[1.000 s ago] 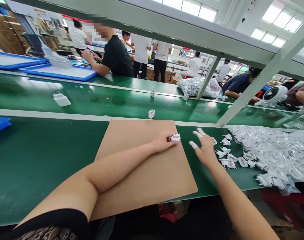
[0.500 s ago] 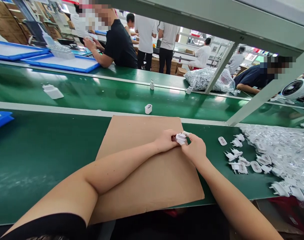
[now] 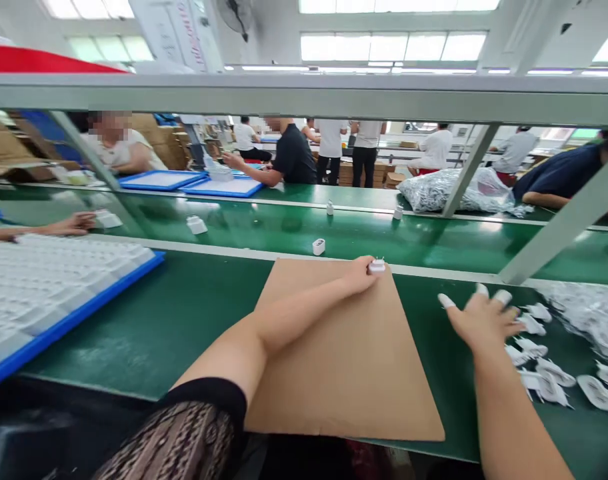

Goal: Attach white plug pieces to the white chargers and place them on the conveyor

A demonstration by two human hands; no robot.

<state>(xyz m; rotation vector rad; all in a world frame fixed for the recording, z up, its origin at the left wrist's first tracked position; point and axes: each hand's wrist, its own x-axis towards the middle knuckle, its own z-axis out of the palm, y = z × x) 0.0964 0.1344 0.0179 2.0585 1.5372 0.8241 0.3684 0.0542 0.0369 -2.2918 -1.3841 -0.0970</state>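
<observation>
A small white plastic plug piece (image 3: 377, 267) is pinched in the left hand (image 3: 360, 275) – right hand (image 3: 479, 319) spread open over loose white plug parts (image 3: 539, 363); no writing readable.

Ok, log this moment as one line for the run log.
left hand: holds white plug adapter at cardboard sheet far edge | right hand: open, over loose plug pieces on green bench
</observation>
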